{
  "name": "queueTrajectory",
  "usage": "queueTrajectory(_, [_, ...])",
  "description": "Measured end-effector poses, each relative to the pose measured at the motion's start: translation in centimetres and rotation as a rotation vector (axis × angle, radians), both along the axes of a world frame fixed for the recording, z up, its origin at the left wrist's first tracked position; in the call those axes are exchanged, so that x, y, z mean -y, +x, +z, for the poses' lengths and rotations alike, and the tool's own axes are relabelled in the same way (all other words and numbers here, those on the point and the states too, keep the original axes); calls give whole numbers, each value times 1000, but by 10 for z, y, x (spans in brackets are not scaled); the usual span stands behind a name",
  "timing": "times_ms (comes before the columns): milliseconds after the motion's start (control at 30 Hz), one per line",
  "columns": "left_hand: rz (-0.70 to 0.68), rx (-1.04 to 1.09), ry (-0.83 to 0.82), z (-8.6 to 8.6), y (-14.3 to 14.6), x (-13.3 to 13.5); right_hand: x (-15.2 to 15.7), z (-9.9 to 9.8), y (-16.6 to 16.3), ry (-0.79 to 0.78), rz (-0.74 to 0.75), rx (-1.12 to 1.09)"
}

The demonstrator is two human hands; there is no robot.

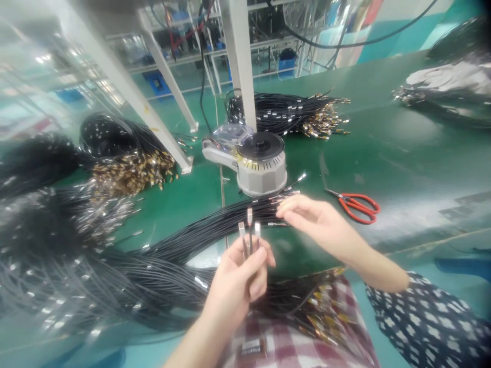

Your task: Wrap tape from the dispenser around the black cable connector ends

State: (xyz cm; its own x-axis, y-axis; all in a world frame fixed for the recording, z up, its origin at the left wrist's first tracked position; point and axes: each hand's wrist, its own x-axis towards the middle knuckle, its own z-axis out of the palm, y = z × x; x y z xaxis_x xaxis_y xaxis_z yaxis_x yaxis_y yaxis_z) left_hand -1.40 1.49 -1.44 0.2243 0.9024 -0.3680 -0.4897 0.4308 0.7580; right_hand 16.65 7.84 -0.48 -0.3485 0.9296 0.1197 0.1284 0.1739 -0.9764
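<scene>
My left hand (242,271) is closed around three black cables, whose silver metal plugs (249,216) point up above the thumb. To its right, my right hand (316,220) has thumb and fingertips drawn together at the end of a black cable bundle (215,225) lying on the green table. What sits between those fingertips, if anything, cannot be made out. Directly behind the bundle stands a grey round tape dispenser (262,176) with a black disc on top. A second cable bundle (169,281) runs under my left hand, its gold-coloured ends (326,317) over a checked cloth on my lap.
Red-handled scissors (358,207) lie right of my right hand. Cable heaps with gold-coloured ends (130,171) fill the left, and another heap (284,112) lies behind the dispenser. White metal posts (243,61) rise from the table. White gloves or cloth (448,76) lie far right.
</scene>
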Motion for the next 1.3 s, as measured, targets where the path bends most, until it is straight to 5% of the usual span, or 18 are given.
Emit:
queueTrajectory(233, [15, -109, 39, -4, 7, 1, 7, 29, -6, 210, 48, 366])
queueTrajectory(433, [324, -159, 82, 7, -6, -2, 7, 25, -8, 114, 131, 284])
queueTrajectory(667, [-22, -226, -3, 9, 1, 2, 11, 23, -12, 115, 184, 247])
queueTrajectory(867, [128, -161, 21, 7, -3, -3, 12, 16, -5, -63, 158, 29])
queueTrajectory(1167, [115, -242, 38, 10, 5, 0, 21, 31, -10, -14, 213, 261])
queueTrajectory(1300, [132, -242, 28, 9, 4, -1, 20, 23, -11, -147, 116, 196])
